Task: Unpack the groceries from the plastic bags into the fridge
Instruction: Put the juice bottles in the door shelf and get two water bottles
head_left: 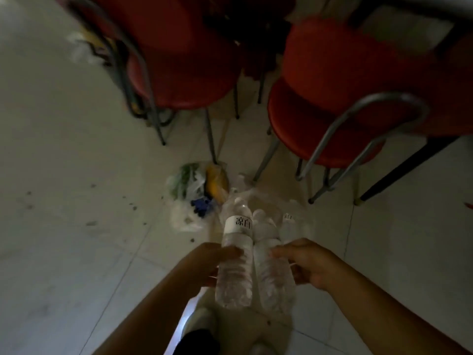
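- Left hand (217, 262) grips a water bottle (236, 254), fingers curled round its middle, held above the floor (64, 149).
- Right hand (304, 262) wraps fingers round a second bottle (271, 272), touching the first.
- Beyond, on the floor, plastic bags (186, 198) hold greens and something yellow.
- Farther back stand two red chairs (330, 98).

arms: bare to the frame's edge, no sleeves seen
left hand (215, 262): no ring or glove seen
right hand (307, 265): likewise bare
legs: pale trousers (256, 326) worn
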